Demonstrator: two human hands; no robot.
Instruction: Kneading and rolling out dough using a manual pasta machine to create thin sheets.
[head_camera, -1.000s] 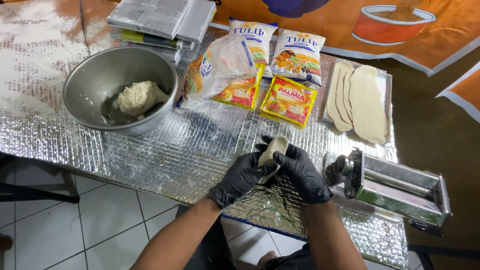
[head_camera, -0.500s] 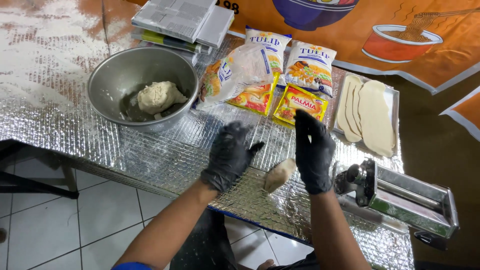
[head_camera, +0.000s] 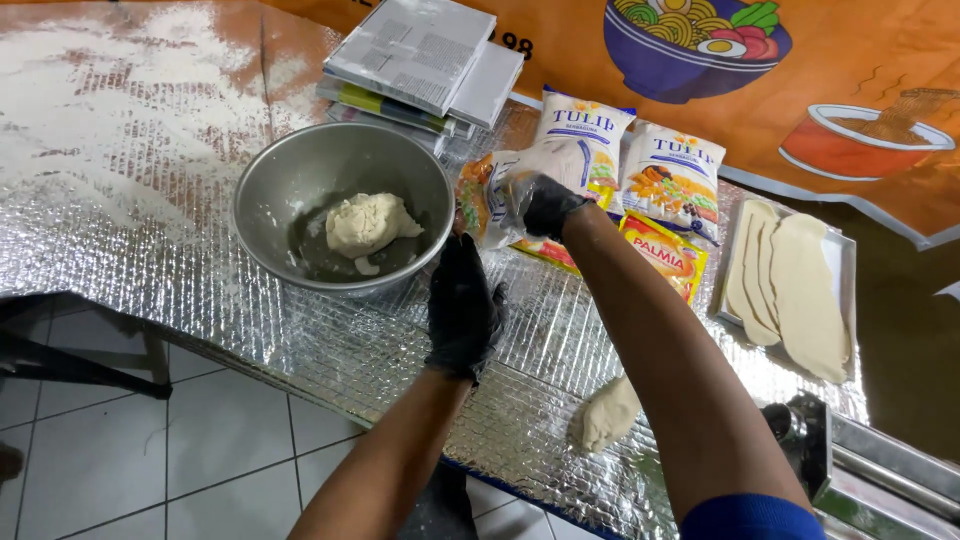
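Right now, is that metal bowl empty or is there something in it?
Not empty: the metal bowl stands upright on the foil-covered table with one lump of dough inside.

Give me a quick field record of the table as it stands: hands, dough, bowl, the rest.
left hand: black glove, flat on the foil-covered table beside the bowl
right hand: black glove, inside a clear plastic bag
metal bowl: holds one dough lump
small dough piece: lies loose on the foil near the table edge
tray: flat dough sheets
packets: behind the bag
books: stacked at the back
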